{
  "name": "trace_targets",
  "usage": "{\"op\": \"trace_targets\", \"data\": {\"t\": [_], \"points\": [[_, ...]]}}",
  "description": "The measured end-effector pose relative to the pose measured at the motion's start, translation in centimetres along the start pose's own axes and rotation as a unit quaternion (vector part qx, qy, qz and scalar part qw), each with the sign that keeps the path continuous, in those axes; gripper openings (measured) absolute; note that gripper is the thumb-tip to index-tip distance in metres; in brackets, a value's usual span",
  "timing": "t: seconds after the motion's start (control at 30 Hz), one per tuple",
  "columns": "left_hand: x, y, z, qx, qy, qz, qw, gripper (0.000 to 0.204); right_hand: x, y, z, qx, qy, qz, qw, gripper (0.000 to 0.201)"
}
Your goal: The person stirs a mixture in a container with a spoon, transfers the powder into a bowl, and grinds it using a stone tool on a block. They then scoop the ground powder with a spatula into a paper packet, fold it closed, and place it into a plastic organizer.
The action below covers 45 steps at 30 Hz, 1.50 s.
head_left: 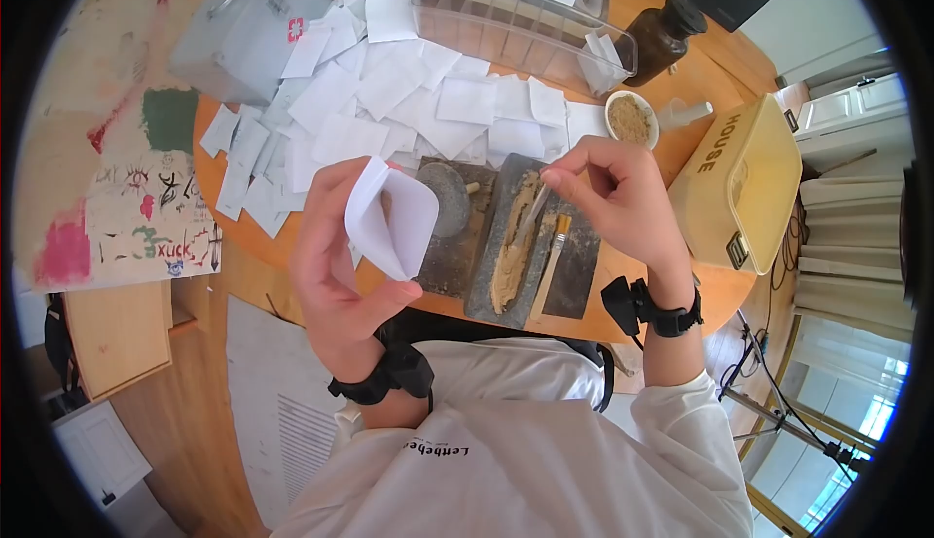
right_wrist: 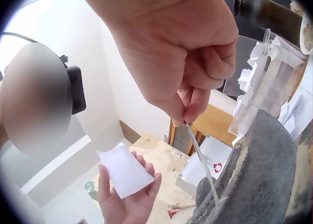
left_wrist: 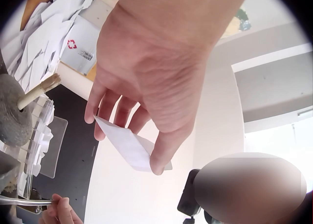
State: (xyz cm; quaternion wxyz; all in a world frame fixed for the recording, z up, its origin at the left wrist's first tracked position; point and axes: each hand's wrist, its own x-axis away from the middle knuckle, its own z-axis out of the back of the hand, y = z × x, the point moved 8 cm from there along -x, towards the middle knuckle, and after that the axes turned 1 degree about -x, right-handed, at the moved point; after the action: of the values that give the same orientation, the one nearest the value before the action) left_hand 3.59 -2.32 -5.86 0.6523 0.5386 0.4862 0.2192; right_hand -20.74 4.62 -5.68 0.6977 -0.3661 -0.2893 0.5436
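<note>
My left hand [head_left: 341, 266] holds a white paper packet [head_left: 394, 222], its mouth spread apart, between thumb and fingers; the left wrist view shows the packet [left_wrist: 128, 145] from below. With thumb and fingertips my right hand [head_left: 623, 193] pinches a thin clear rod [head_left: 533, 209]. In the right wrist view the rod [right_wrist: 203, 161] slants down to the dark stone trough [right_wrist: 264, 170]. Tan powder [head_left: 514, 261] lies along the trough's hollow. A wooden-handled brush [head_left: 553, 264] rests on the trough's right side, and a round stone wheel [head_left: 448, 199] stands to its left.
Many white paper packets [head_left: 389, 81] cover the table's back left beside a grey metal box [head_left: 255, 27]. Behind are a clear divided tray [head_left: 506, 37] and a dark bottle [head_left: 662, 42]. To the right sit a bowl of powder [head_left: 630, 120] and a yellow bin [head_left: 735, 183].
</note>
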Motion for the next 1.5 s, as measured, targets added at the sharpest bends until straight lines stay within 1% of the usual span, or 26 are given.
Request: {"op": "trace_targets", "data": {"t": [0.07,0.13,0.2,0.23,0.3,0.33,0.4,0.63,0.7,0.73,0.8,0.93,1.0,1.07,1.13,1.2,1.23,1.3,1.47,1.5], "points": [[0.1,-0.2,0.2,0.004,0.006,0.007,1.0,0.079,0.3,0.2,-0.2,-0.023,0.0,0.0,1.0,0.012],[0.0,-0.1,0.2,-0.002,-0.001,-0.005,1.0,0.079,0.3,0.7,-0.3,-0.046,0.002,0.001,0.999,0.012],[-0.1,-0.1,0.1,-0.004,-0.001,-0.003,1.0,0.079,-0.3,1.2,0.7,-0.03,0.055,0.016,0.998,0.011],[-0.1,-0.1,0.1,-0.005,-0.001,-0.002,1.0,0.079,-0.7,1.2,0.9,-0.03,0.055,0.016,0.998,0.011],[-0.1,0.0,0.2,-0.006,-0.002,-0.004,1.0,0.078,-1.0,-0.1,2.0,0.002,0.114,0.102,0.988,0.011],[-0.1,0.0,0.2,-0.007,-0.003,-0.008,1.0,0.078,-1.1,-0.1,2.0,0.002,0.114,0.103,0.988,0.011],[-0.1,0.0,0.2,-0.002,-0.001,-0.007,1.0,0.078,-1.3,0.7,2.3,0.002,0.13,0.054,0.99,0.009],[-0.1,0.0,0.1,-0.003,-0.007,-0.006,1.0,0.076,-1.0,0.9,1.3,-0.029,0.114,0.078,0.99,0.008],[0.0,0.0,0.1,-0.003,-0.007,-0.003,1.0,0.076,-1.0,0.8,1.0,-0.029,0.096,0.045,0.994,0.011],[0.0,-0.1,0.0,-0.003,-0.006,-0.001,1.0,0.077,-1.0,0.7,1.0,-0.029,0.096,0.044,0.994,0.011],[0.0,-0.3,0.1,0.004,-0.01,-0.008,1.0,0.077,-1.1,0.0,1.6,0.005,0.13,0.08,0.988,0.012],[-0.1,0.0,-0.1,0.008,-0.02,-0.026,0.999,0.078,-1.8,0.2,2.6,0.046,0.159,0.092,0.982,0.014],[-0.2,0.0,0.1,0.004,-0.026,-0.031,0.999,0.078,-1.8,-0.8,2.7,0.101,0.176,0.148,0.968,0.016],[-0.2,0.0,0.0,0.0,-0.032,-0.035,0.999,0.078,-1.8,-1.2,2.5,0.101,0.165,0.16,0.968,0.015],[-0.1,0.0,0.2,0.004,-0.005,-0.018,1.0,0.078,-1.6,-1.5,2.0,0.101,0.154,0.171,0.968,0.014],[-0.1,-0.1,0.2,-0.003,-0.01,-0.02,1.0,0.078,-1.7,-1.0,1.0,0.086,0.094,0.14,0.982,0.013],[-0.2,-0.1,0.2,-0.01,-0.015,-0.022,1.0,0.078,-1.5,-1.1,0.9,0.086,0.094,0.139,0.982,0.013],[-0.3,0.0,0.1,-0.014,-0.023,-0.019,0.999,0.077,-1.5,-0.6,-0.2,0.076,0.038,0.089,0.992,0.011],[-0.7,0.4,-0.4,-0.047,-0.037,-0.02,0.998,0.074,-1.3,0.2,-1.2,0.044,0.004,0.05,0.998,0.01],[-0.9,0.6,-0.7,-0.074,-0.06,-0.019,0.995,0.072,-1.3,0.7,-1.4,0.035,-0.003,0.034,0.999,0.009]]}}
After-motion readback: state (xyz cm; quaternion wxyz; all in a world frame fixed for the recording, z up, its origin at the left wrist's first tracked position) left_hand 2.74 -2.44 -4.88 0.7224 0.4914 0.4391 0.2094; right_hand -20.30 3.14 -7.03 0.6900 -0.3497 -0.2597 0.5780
